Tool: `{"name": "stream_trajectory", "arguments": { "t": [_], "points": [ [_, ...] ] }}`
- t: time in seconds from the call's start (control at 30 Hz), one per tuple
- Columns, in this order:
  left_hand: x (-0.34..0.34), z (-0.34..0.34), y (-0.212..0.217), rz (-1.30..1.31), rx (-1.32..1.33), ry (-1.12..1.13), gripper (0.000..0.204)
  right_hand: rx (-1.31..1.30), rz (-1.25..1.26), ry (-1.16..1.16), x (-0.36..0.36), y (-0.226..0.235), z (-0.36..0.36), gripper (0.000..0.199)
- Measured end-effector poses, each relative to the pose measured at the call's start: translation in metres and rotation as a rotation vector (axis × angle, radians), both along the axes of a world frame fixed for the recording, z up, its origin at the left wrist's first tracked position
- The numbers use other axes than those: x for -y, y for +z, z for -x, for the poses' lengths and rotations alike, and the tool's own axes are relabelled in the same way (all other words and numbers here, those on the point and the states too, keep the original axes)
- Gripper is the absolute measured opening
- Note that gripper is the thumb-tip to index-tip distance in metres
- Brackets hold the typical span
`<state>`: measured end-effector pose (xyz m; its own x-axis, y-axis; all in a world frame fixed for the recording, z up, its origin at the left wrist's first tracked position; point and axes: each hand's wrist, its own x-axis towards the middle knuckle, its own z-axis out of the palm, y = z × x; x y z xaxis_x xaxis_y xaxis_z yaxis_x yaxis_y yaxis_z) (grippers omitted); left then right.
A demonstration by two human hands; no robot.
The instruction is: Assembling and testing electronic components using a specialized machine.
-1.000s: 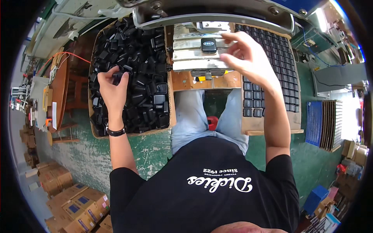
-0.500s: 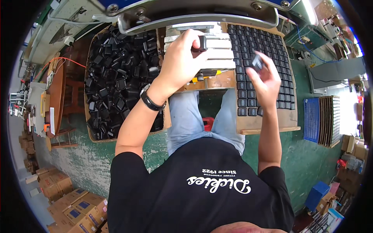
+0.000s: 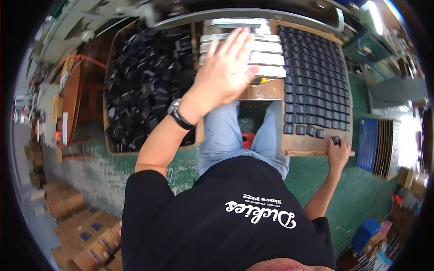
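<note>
My left hand (image 3: pixel 227 70) lies over the silvery slatted metal plate (image 3: pixel 266 58), fingers stretched out and no piece showing in them. What is under the palm is hidden. At the near right corner of the board (image 3: pixel 298 141), my right hand (image 3: pixel 339 156) grips a small black square cap (image 3: pixel 336 141) between thumb and fingers. Next to that hand, rows of like black caps (image 3: pixel 316 77) cover the board; a couple in the nearest row sit askew. To my left, a large carton (image 3: pixel 106 115) is heaped with loose black caps (image 3: pixel 144 86).
A metal machine bar (image 3: pixel 253 17) crosses above the plate. Along the board's near edge runs a wooden strip (image 3: pixel 312 153). A blue crate (image 3: pixel 367 142) and stacked boards (image 3: pixel 386 149) stand at the right, cardboard boxes (image 3: pixel 86 235) at the lower left.
My right hand has carried a black cap from over the rows to the board's near right corner. My left hand has spread its fingers; the cap it held no longer shows.
</note>
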<state>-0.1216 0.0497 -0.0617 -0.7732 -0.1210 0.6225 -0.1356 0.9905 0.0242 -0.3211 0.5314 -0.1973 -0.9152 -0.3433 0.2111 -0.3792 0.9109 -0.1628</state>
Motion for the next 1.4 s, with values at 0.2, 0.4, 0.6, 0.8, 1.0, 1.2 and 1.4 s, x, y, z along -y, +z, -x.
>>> {"name": "stream_trajectory", "arguments": {
  "t": [0.2, 0.4, 0.6, 0.8, 1.0, 1.2, 1.4],
  "points": [
    [-0.005, -0.077, 0.002, -0.270, -0.070, -0.242, 0.050, 0.184, -0.080, -0.122, 0.005, -0.003, 0.009, 0.057],
    [0.047, -0.160, -0.003, -0.521, -0.260, 0.294, 0.019, 0.168, -0.078, -0.041, -0.007, -0.008, 0.006, 0.047],
    [0.090, -0.223, -0.014, -0.402, 0.014, 0.355, 0.034, 0.091, -0.067, -0.028, -0.005, -0.020, 0.010, 0.044],
    [0.097, -0.217, -0.024, -0.140, 0.203, 0.426, 0.045, 0.257, 0.162, -0.097, 0.015, 0.023, 0.017, 0.034],
    [0.100, -0.209, -0.005, -0.273, 0.320, 0.387, 0.051, 0.174, 0.471, 0.246, 0.132, 0.084, 0.011, 0.028],
    [0.076, -0.192, 0.027, -0.543, 0.186, 0.451, 0.042, 0.313, 0.663, 0.923, 0.280, 0.153, -0.024, 0.033],
    [0.048, -0.121, 0.013, -0.910, -0.215, -0.037, 0.039, 0.328, 0.308, 1.056, 0.375, 0.174, -0.035, 0.050]
  ]
}}
